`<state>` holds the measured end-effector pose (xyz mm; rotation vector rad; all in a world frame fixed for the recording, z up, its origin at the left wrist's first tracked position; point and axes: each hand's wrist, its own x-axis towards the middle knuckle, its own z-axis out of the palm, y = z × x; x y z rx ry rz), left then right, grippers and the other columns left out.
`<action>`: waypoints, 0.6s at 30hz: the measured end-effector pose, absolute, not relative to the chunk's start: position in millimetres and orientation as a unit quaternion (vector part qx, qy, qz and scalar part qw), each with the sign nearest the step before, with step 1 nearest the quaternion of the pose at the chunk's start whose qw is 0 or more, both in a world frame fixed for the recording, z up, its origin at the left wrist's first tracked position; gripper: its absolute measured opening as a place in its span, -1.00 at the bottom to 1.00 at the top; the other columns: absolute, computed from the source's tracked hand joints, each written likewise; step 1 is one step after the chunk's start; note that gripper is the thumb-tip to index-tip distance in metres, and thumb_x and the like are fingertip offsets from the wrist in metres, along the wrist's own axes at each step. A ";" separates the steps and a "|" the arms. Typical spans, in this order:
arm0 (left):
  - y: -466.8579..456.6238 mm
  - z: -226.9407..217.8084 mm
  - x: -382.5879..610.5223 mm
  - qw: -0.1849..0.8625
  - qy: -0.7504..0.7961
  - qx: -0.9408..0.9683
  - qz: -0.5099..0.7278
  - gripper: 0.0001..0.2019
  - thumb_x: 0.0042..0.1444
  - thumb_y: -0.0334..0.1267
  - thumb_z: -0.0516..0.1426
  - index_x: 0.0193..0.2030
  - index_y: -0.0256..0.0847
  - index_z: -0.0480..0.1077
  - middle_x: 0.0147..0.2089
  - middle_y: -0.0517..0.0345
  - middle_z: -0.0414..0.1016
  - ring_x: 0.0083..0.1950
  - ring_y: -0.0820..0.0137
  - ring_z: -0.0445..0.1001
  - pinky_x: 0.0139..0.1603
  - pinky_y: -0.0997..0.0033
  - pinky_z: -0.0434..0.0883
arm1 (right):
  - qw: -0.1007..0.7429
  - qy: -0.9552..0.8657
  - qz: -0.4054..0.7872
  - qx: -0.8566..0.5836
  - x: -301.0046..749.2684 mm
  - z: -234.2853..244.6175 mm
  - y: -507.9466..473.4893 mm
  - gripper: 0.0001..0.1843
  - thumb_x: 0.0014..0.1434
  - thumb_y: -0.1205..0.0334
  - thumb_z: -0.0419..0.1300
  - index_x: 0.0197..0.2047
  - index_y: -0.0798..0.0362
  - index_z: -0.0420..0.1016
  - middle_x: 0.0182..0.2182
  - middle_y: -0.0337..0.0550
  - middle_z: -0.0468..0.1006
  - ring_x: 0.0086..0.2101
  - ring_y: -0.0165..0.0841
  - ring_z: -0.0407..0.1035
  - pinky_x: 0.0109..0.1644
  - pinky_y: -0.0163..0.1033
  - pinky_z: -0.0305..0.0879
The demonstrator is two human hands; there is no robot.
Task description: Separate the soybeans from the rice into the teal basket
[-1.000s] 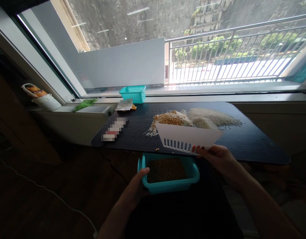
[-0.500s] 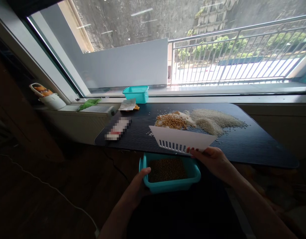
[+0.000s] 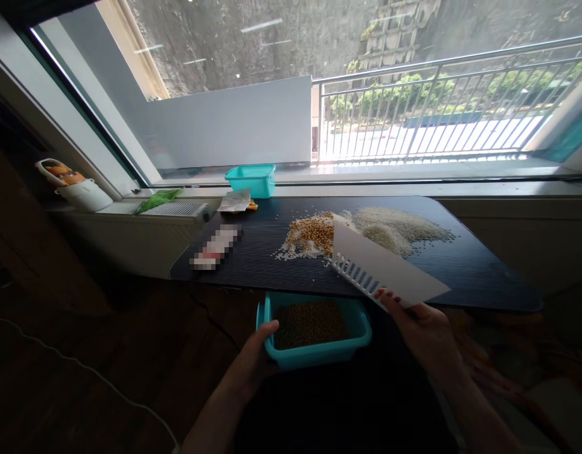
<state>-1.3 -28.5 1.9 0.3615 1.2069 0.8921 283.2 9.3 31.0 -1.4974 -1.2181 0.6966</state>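
Note:
My left hand [image 3: 253, 359] grips the left rim of a teal plastic tub [image 3: 314, 350] held below the table's front edge; brown beans fill the tub. My right hand [image 3: 420, 321] is closed on a white slotted plastic panel [image 3: 385, 271], tilted with its left end down near the heap on the table. On the dark table [image 3: 484, 271] lies a pile of yellow beans [image 3: 314, 230] mixed into a spread of white rice [image 3: 395, 227].
A second teal tub [image 3: 251, 180] stands on the window sill, with a crumpled wrapper [image 3: 236, 200] beside it. A blurred flat packet [image 3: 215, 247] lies on the table's left part. A white radiator [image 3: 172, 209] and a white appliance [image 3: 80, 189] sit at left.
The white panel has swung from level, facing me, to slanted with its left end toward the bean pile, and my right hand has moved right. The teal tub has hardly shifted.

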 end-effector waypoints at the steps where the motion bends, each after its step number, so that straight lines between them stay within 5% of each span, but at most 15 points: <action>1: -28.3 1.8 -0.9 0.718 0.545 0.164 0.401 -0.39 0.12 -0.03 0.19 0.26 -0.26 0.29 0.23 -0.15 0.43 0.19 0.02 0.44 0.00 0.09 0.52 | 0.523 -0.497 0.278 -0.634 286.4 31.6 11.7 -0.62 -0.07 -0.09 0.34 -0.34 0.04 0.71 -0.34 -0.08 0.71 -0.24 -0.03 0.59 -0.07 -0.02 0.50; 10: -27.9 2.8 0.1 0.721 0.541 0.164 0.400 -0.44 0.14 -0.05 0.17 0.22 -0.30 0.35 0.19 -0.16 0.47 0.19 0.04 0.45 0.00 0.13 0.52 | 0.470 -0.610 0.325 -0.548 250.3 45.8 15.9 -0.68 0.06 -0.01 0.24 -0.37 0.04 0.70 -0.33 -0.13 0.71 -0.29 -0.08 0.60 -0.22 -0.08 0.53; 18: -26.9 3.0 1.6 0.723 0.535 0.174 0.401 -0.36 0.14 -0.03 0.16 0.31 -0.26 0.23 0.24 -0.15 0.41 0.22 0.04 0.42 0.02 0.10 0.51 | 0.499 -0.536 0.252 -0.633 296.2 49.0 24.8 -0.76 -0.06 0.01 0.31 -0.45 -0.01 0.68 -0.40 -0.16 0.71 -0.30 -0.09 0.60 -0.22 -0.16 0.51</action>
